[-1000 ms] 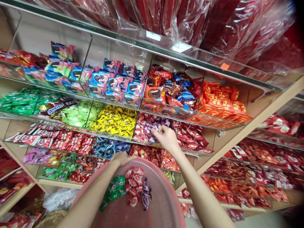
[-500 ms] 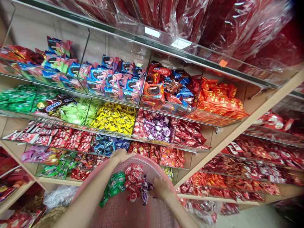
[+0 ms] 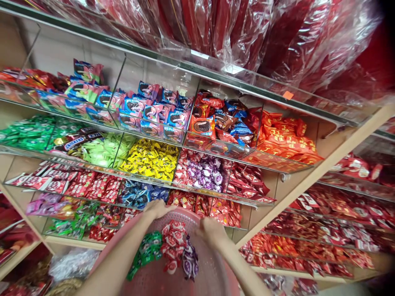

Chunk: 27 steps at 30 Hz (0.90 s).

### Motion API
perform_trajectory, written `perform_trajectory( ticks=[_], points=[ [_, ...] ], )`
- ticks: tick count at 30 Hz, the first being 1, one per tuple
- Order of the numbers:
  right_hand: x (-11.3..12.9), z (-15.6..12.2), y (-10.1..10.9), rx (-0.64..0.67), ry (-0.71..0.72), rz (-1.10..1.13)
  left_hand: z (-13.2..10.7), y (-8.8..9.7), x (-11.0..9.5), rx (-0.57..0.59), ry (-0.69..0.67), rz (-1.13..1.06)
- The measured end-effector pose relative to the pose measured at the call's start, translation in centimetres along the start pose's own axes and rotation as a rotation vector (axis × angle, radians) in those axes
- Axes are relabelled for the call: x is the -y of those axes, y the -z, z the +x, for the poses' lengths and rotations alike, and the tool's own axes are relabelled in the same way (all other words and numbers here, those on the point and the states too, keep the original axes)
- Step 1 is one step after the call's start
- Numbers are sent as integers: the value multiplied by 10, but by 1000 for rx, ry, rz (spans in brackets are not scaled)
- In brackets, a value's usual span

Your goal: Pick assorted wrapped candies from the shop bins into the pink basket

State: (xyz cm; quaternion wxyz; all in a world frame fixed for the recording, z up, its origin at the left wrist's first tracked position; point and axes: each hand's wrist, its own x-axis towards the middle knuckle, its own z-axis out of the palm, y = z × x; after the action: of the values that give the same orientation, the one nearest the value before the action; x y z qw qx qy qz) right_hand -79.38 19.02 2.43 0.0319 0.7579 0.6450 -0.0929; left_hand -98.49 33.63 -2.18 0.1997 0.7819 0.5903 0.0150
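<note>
A pink perforated plastic basket [image 3: 212, 271] is held in front of sweet shelves. My left hand [image 3: 157, 208] grips its far rim with curled fingers. My right hand [image 3: 210, 230] hovers above the basket's right side, fingers curled downward; what is in them is hidden. Inside the basket lie green-wrapped sweets [image 3: 147, 250], red-and-white sweets [image 3: 173, 243] and purple-wrapped sweets [image 3: 189, 263]. The clear bin of purple and red-white sweets [image 3: 202, 172] is just above my right hand.
Clear acrylic bins on slanted shelves hold yellow sweets [image 3: 151, 158], light green sweets [image 3: 101, 149], blue packets [image 3: 140, 192], red packets [image 3: 249, 181] and cookie packs [image 3: 154, 109]. Red goods in clear plastic [image 3: 247, 28] hang overhead. A wooden shelf edge [image 3: 311, 172] runs diagonally at right.
My right hand left the purple-and-red sweet bin, dropped down into the basket, then lifted to its right side. More purple sweets lie in the basket. My left hand kept its grip.
</note>
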Motion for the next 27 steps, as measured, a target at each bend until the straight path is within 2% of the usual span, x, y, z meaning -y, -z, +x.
perform_trajectory(
  ticks=[3, 5, 8, 10, 14, 20, 27],
  points=[
    [10, 8, 67, -157, 165, 84, 2, -1, 1, 4, 6, -3],
    [19, 19, 105, -311, 214, 127, 2, -2, 1, 3, -3, -5],
    [33, 43, 135, -518, 147, 63, 0, 0, 1, -4, -14, 0],
    [40, 62, 138, -549, 103, -3, -2, 2, 0, -3, -11, 3],
    [50, 87, 129, -519, 85, -69, -3, 3, -1, -1, -12, -5],
    [60, 94, 129, -526, 26, -109, 0, 0, 1, -7, -14, -11],
    [65, 100, 124, -553, 25, -82, -2, 3, -1, 4, -5, 0]
  ],
)
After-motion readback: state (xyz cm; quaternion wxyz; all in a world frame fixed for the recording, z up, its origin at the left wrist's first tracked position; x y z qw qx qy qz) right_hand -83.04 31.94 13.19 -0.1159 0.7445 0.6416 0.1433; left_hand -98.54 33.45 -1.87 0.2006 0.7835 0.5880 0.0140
